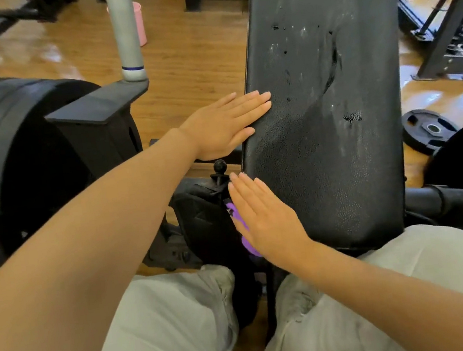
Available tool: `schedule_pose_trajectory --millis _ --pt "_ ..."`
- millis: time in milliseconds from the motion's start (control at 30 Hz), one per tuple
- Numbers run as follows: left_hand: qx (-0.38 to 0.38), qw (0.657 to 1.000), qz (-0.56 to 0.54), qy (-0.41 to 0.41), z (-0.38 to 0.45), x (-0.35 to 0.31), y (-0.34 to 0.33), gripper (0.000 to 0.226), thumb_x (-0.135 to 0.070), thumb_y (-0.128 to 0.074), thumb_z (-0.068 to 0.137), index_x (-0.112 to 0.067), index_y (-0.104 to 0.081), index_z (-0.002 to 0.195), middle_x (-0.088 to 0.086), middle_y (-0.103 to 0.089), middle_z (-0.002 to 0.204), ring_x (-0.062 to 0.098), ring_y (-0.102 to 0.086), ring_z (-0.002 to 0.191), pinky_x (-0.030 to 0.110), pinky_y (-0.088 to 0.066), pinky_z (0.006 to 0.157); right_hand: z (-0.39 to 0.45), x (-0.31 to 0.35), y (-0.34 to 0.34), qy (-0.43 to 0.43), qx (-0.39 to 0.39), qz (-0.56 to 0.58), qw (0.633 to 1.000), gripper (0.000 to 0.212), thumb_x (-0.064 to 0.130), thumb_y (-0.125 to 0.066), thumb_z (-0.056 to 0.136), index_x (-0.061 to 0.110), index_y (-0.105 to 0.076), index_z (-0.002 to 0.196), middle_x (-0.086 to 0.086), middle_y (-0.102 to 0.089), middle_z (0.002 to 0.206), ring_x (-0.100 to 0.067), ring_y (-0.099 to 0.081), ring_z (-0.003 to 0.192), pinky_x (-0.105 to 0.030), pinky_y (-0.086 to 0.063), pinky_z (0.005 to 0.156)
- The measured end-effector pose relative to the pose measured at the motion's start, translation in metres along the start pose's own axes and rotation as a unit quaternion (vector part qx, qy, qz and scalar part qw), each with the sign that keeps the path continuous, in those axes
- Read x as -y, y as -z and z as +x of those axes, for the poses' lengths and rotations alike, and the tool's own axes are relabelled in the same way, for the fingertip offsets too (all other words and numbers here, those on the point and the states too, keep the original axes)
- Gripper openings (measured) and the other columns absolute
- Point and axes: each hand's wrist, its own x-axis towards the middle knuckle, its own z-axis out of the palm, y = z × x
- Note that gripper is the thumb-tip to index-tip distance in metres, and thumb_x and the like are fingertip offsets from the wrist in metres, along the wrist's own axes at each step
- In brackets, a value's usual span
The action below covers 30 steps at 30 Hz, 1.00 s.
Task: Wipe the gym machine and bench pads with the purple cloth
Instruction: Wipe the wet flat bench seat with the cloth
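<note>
While pressed flat against the left edge of the worn black bench pad [325, 139], left hand [224, 126] open, fingers [256, 103] straight and together, gripping nothing. Right hand [265, 218] likewise flat, fingers extended, nothing clamped. Purple cloth [245, 232] partly hidden beneath right hand, beside pad edge.

Head camera looks forward and down, close over the bench pad [323, 122].

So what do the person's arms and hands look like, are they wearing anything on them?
Both arms are bare, with no sleeves showing. The left hand and right hand have no gloves, rings, watch or bracelets. The fingers have short, plain nails.
</note>
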Motion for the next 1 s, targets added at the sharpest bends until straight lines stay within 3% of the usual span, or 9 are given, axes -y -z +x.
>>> schedule_pose_trajectory --millis 133,200,267,400,533,633,733,833,1000 --pt "-0.008 1.0 -0.009 0.021 -0.001 -0.004 0.0 0.068 -0.045 -0.003 0.098 -0.015 -0.007 0.159 0.0 -0.003 0.167 0.014 0.0 0.154 0.035 0.002 0.124 0.035 -0.084 0.018 -0.116 -0.012 -0.153 0.981 0.056 0.021 -0.027 0.099 -0.007 -0.031 0.146 -0.024 -0.029 0.155 -0.036 -0.029 0.143 -0.042 -0.025 0.117" --pt "-0.015 1.0 -0.009 0.024 -0.001 -0.006 -0.001 0.067 -0.044 -0.002 0.099 -0.016 -0.007 0.159 0.0 -0.003 0.167 0.014 0.0 0.154 0.035 0.003 0.124 0.049 -0.117 0.026 -0.231 -0.012 -0.069 0.97 0.054 0.019 -0.033 0.104 -0.006 -0.024 0.15 -0.022 -0.022 0.159 -0.034 -0.019 0.148 -0.042 -0.014 0.122" --pt "-0.034 0.999 -0.013 0.036 -0.002 -0.01 -0.005 0.066 -0.043 -0.004 0.1 -0.015 -0.009 0.159 0.0 -0.005 0.167 0.014 -0.001 0.153 0.035 0.002 0.124 0.054 -0.105 0.022 -0.294 -0.056 -0.003 0.954 0.053 0.016 -0.039 0.105 -0.01 -0.025 0.149 -0.025 -0.024 0.157 -0.037 -0.022 0.147 -0.047 -0.017 0.122" --pt "-0.092 0.993 -0.023 0.077 -0.001 -0.028 -0.02 0.062 -0.038 -0.012 0.103 -0.01 -0.017 0.158 0.005 -0.013 0.166 0.019 -0.008 0.154 0.037 -0.006 0.124 0.013 -0.048 0.012 -0.088 -0.047 0.03 0.995 0.054 0.025 -0.038 0.101 -0.01 -0.04 0.143 -0.026 -0.038 0.151 -0.038 -0.035 0.142 -0.048 -0.031 0.116" --pt "-0.139 0.982 -0.02 0.125 0.0 -0.043 -0.032 0.058 -0.032 -0.019 0.104 -0.006 -0.026 0.156 0.009 -0.022 0.164 0.022 -0.018 0.152 0.039 -0.011 0.123 -0.003 -0.068 0.022 0.034 -0.017 0.054 0.998 0.053 0.029 -0.045 0.099 -0.007 -0.051 0.137 -0.021 -0.046 0.147 -0.032 -0.042 0.138 -0.042 -0.032 0.115" --pt "-0.152 0.973 0.0 0.171 0.0 -0.057 -0.034 0.059 -0.033 -0.017 0.103 -0.007 -0.027 0.156 0.008 -0.023 0.164 0.022 -0.021 0.152 0.04 -0.004 0.123 0.008 -0.111 0.029 -0.101 -0.009 0.042 0.994 0.048 0.024 -0.037 0.1 -0.007 -0.051 0.133 -0.022 -0.047 0.143 -0.036 -0.043 0.134 -0.041 -0.033 0.111" --pt "-0.184 0.952 0.007 0.243 0.002 -0.091 -0.042 0.06 -0.035 -0.02 0.103 -0.006 -0.031 0.155 0.009 -0.026 0.163 0.022 -0.022 0.151 0.043 -0.005 0.124 0.003 -0.15 0.034 -0.252 -0.051 0.08 0.963 0.057 0.028 -0.03 0.1 -0.009 -0.04 0.141 -0.024 -0.037 0.15 -0.035 -0.03 0.142 -0.036 -0.016 0.118" --pt "-0.237 0.921 -0.032 0.308 0.007 -0.14 -0.059 0.058 -0.032 -0.029 0.103 -0.002 -0.035 0.153 0.013 -0.03 0.161 0.026 -0.026 0.15 0.045 -0.013 0.122 -0.011 -0.138 0.037 -0.243 -0.048 0.118 0.962 0.07 0.041 -0.03 0.098 -0.005 -0.026 0.15 -0.022 -0.026 0.158 -0.033 -0.019 0.148 -0.042 -0.012 0.122" --pt "-0.238 0.883 -0.047 0.401 0.019 -0.192 -0.072 0.057 -0.028 -0.026 0.103 -0.001 -0.034 0.153 0.015 -0.028 0.161 0.027 -0.026 0.15 0.044 -0.018 0.122 -0.037 -0.123 0.049 -0.112 0.017 0.063 0.992 0.089 0.063 -0.047 0.092 0.014 -0.012 0.157 -0.015 -0.01 0.163 -0.027 -0.008 0.152 -0.048 -0.015 0.121"
